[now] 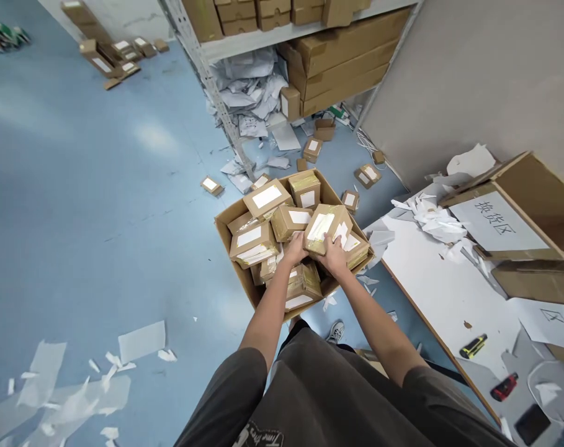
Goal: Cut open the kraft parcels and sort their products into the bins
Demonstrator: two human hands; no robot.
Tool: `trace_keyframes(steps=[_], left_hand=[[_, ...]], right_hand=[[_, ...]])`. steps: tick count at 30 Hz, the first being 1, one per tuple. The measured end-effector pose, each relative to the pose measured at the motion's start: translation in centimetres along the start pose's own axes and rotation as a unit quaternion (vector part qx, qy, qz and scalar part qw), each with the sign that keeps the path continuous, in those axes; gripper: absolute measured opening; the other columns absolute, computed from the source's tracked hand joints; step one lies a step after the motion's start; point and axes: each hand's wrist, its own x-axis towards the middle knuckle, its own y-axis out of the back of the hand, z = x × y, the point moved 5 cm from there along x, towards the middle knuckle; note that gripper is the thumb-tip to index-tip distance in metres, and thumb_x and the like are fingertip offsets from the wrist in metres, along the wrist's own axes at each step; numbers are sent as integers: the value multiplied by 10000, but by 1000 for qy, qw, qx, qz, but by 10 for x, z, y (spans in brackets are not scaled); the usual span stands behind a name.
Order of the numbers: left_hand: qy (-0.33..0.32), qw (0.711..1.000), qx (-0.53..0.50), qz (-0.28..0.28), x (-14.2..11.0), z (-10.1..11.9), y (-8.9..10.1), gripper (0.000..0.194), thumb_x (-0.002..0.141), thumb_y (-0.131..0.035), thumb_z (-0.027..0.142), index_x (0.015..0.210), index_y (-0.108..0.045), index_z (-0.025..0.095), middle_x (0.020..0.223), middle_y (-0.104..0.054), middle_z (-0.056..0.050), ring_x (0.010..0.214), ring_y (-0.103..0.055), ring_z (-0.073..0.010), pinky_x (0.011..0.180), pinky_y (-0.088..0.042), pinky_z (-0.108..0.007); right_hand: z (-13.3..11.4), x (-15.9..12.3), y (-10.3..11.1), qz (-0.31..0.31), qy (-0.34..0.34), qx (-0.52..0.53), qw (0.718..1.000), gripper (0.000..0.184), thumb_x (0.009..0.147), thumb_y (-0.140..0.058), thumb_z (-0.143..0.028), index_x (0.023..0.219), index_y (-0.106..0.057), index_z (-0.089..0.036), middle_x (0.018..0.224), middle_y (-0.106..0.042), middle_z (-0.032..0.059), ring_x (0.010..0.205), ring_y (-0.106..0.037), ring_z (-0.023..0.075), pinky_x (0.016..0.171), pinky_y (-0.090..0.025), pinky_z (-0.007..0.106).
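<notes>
Head view: where was the labelled box [325, 226]?

At a slant atop the heap, inside the big carton [224, 234]; the left hand [295, 248] and right hand [335, 254] had fingers closed on its near side

And the risk?

Only that side seemed held, so it might have tipped away, or the loosely stacked boxes [251, 240] around it might have slid

Held over the right half of the large open carton [244, 277]: a small brown box [334, 218], closed, slightly tilted, with white label and shiny tape. Inside the large open carton, heaped at different angles: similar labelled boxes [265, 196].
</notes>
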Motion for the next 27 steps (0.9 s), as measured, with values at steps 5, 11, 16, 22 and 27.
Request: trace_keyframes(steps=[5, 11, 16, 22, 27], left_hand=[[-9, 1000, 19, 11, -21, 51, -2, 933, 781, -748, 103, 1616, -374, 286, 1485, -564, -138, 1321, -623, -347, 1094, -531, -437], [-49, 994, 80, 61, -41, 149, -21, 806, 866, -706, 142, 1600, -456, 359, 1413, -544, -85, 1197, -688, -297, 1043, -570, -383], [-115, 983, 134, 52, -25, 269, -82, 811, 864, -699, 124, 1607, -459, 343, 1454, -501, -111, 1197, -677, -317, 1033, -575, -404], [-223, 956, 172, -80, 8, 388, -234, 806, 877, -704, 99, 1607, -449, 327, 1472, -486, -117, 1202, -676, -311, 1048, -561, -390], [-237, 931, 215, -175, 24, 406, -357, 777, 891, -676, 101, 1592, -466, 363, 1468, -487, -107, 1146, -706, -284, 1017, -572, -377]], right_hand=[[27, -10, 31, -39, 2, 22, 999, 839, 847, -815, -356, 1576, -445, -167, 1644, -342, 302, 1325, -623, 408, 1065, -510, 479], [85, -38, 99, 52, 71, 86, 992, 773, 828, -795, -271, 1536, -501, -168, 1706, -256, 261, 1514, -431, 406, 1100, -505, 503], [189, -77, 164, 152, 45, 116, 981, 783, 826, -778, -240, 1543, -482, -132, 1728, -189, 259, 1611, -267, 392, 1163, -473, 508], [363, -154, 178, 246, -86, 166, 951, 734, 842, -741, -216, 1524, -477, -155, 1710, -218, 246, 1597, -313, 378, 1111, -528, 500], [466, -198, 124, 264, -182, 245, 915, 744, 864, -733, -205, 1553, -452, -188, 1717, -227, 239, 1547, -417, 373, 1124, -518, 514]])
